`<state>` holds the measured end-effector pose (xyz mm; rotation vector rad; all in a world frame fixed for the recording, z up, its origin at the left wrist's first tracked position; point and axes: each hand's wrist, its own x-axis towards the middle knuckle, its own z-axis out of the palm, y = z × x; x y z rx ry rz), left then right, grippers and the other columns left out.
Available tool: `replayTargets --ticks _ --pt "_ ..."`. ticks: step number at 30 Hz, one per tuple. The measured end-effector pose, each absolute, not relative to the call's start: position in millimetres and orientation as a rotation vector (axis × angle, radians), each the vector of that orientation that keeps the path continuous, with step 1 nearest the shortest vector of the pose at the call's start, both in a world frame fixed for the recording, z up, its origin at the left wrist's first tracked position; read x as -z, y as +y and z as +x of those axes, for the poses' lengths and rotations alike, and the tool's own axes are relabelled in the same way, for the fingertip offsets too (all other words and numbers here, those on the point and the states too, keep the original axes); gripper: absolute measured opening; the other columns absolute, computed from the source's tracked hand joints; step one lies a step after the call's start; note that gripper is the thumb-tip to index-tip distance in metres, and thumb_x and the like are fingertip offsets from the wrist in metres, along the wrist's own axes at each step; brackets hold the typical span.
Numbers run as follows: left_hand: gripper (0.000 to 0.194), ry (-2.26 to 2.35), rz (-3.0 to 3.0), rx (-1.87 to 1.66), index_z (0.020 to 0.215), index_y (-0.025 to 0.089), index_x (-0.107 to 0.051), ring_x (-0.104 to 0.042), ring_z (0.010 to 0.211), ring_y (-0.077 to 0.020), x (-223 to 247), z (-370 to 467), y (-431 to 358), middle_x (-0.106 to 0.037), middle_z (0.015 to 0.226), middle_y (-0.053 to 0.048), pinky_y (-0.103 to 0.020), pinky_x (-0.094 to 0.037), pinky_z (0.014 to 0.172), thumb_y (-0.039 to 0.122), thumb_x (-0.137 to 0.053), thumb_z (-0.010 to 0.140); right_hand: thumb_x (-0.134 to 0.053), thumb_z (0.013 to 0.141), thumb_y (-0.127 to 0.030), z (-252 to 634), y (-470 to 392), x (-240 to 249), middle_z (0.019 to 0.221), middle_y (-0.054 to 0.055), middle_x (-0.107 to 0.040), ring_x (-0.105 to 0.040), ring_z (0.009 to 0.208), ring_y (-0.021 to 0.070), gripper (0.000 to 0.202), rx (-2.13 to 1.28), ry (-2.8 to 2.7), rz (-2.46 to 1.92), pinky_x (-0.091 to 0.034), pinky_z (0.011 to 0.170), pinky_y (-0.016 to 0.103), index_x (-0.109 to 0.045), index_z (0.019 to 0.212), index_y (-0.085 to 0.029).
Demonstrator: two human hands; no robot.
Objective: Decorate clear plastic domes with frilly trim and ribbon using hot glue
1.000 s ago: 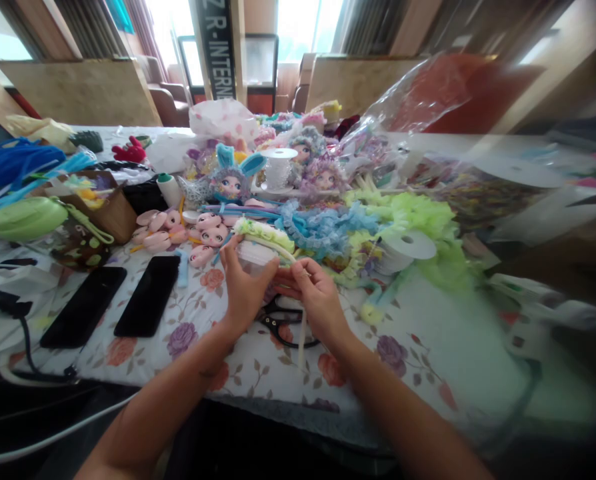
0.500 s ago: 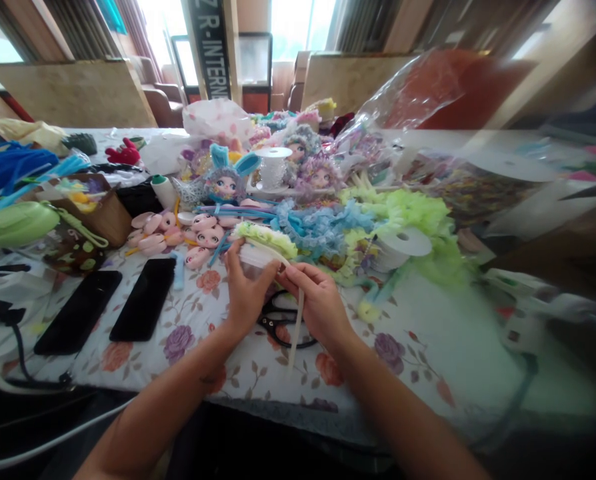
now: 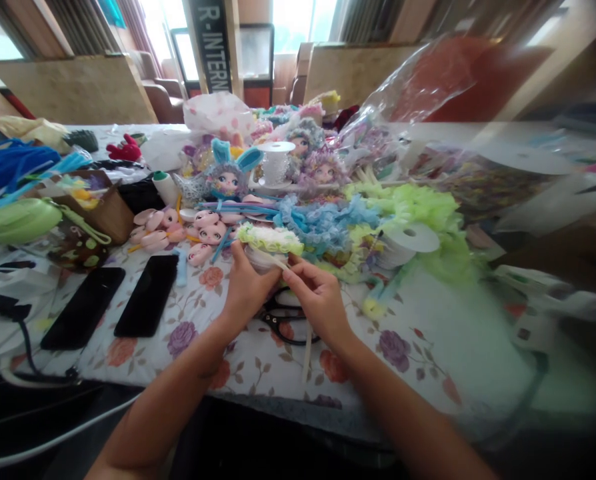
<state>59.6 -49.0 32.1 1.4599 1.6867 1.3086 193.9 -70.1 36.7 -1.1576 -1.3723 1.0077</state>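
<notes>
My left hand (image 3: 245, 288) is closed around a small rounded piece with a yellow-green and white ruffled top (image 3: 271, 238); its white lower part shows between my hands. On its right side, my right hand (image 3: 321, 293) pinches a narrow cream strip (image 3: 307, 357) against the piece. The strip's loose end hangs below my right hand toward the table. Black-handled scissors (image 3: 283, 330) lie on the flowered cloth just under my hands, partly covered by them. My fingers hide part of the piece's underside.
Two black phones (image 3: 145, 297) lie at left beside pink doll faces (image 3: 211, 233). Behind are blue ruffled trim (image 3: 311, 223), lime tulle (image 3: 423, 207), a white spool (image 3: 409, 243) and a blue-eared doll head (image 3: 227, 180). A white tool (image 3: 533, 307), blurred, lies at right.
The ruffled piece has tilted, showing more of its top. My right fingers have shifted along the strip, whose hanging end has moved slightly right. The view has shifted a little.
</notes>
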Motion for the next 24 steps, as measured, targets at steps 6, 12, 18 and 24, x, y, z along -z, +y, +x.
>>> replayTargets --ticks 6,12,18,24 --pt "0.056 1.668 1.530 -1.456 0.109 0.021 -0.045 -0.057 0.103 -0.0266 -28.9 57.0 -44.0 -0.058 0.107 -0.006 -0.040 -0.044 0.089 0.035 -0.076 0.065 -0.061 0.087 -0.040 192.4 -70.2 -37.1 0.075 0.001 -0.066 -0.061 0.074 0.0193 0.025 -0.929 -1.441 -1.169 -0.046 0.072 0.029 -0.066 0.072 -0.021" --pt "0.056 1.734 1.573 -1.535 0.108 0.021 -0.048 -0.055 0.109 -0.0289 -25.1 54.4 -39.4 -0.057 0.109 -0.006 -0.044 -0.042 0.096 0.034 -0.078 0.063 -0.063 0.087 -0.044 192.1 -68.1 -34.8 0.080 0.003 -0.069 -0.063 0.076 0.0207 0.025 -0.938 -1.400 -1.196 -0.050 0.075 0.033 -0.071 0.081 -0.021" --pt "0.058 1.643 1.494 -1.540 0.113 0.023 -0.045 -0.052 0.116 -0.0289 -24.5 55.2 -40.0 -0.056 0.113 -0.007 -0.045 -0.039 0.101 0.035 -0.077 0.065 -0.067 0.082 -0.050 186.7 -64.1 -29.6 0.078 0.001 -0.067 -0.064 0.078 0.0192 0.030 -1.155 -1.187 -1.099 -0.055 0.079 0.033 -0.069 0.082 -0.020" --pt "0.067 1.561 1.473 -1.425 0.117 0.023 -0.037 -0.047 0.124 -0.0295 -20.9 58.8 -41.5 -0.049 0.126 -0.012 -0.045 -0.037 0.104 0.039 -0.077 0.066 -0.069 0.081 -0.048 187.3 -60.9 -25.3 0.074 0.000 -0.063 -0.062 0.074 0.0176 0.029 -1.148 -1.113 -1.091 -0.056 0.078 0.033 -0.065 0.076 -0.020"
